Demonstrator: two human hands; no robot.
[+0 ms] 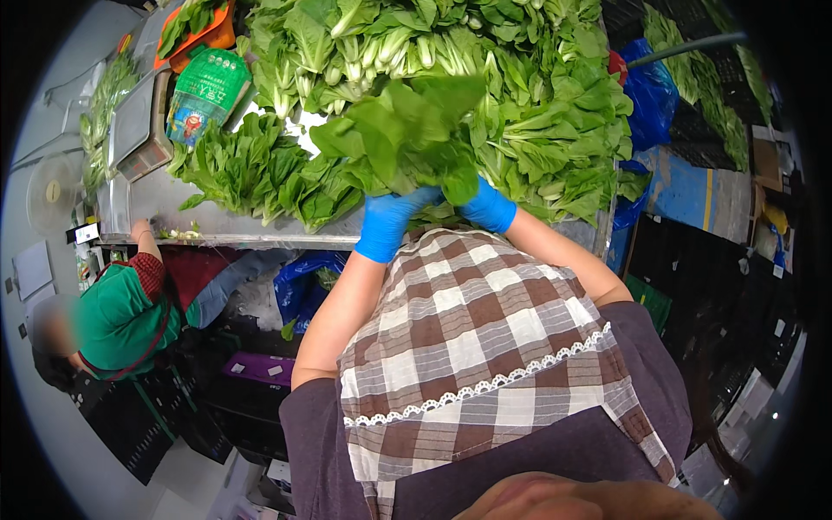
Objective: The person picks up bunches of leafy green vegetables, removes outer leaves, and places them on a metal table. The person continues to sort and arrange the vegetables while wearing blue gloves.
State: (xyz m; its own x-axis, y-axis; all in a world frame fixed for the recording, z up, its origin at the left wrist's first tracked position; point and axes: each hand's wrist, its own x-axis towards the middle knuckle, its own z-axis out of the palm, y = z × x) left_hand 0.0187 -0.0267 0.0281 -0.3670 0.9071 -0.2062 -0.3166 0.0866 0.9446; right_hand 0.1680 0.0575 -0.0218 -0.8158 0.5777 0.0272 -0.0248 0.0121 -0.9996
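Both of my hands wear blue gloves and hold a bunch of leafy greens (409, 127) just over the near edge of the metal table (240, 229). My left hand (390, 218) grips the bunch from the left, its fingers partly under the leaves. On the right side of the bunch is my right hand (484, 207), its fingertips hidden by leaves. Beyond them a large heap of greens with pale stems (422, 52) covers the table. A smaller row of greens (253, 169) lies to the left of my hands.
Left on the table are a green printed bag (208, 94), an orange basket (221, 26) and a metal scale (133, 123). A person in a green apron (130, 305) is at the table's left end. Blue plastic bags (650, 97) hang at the right edge.
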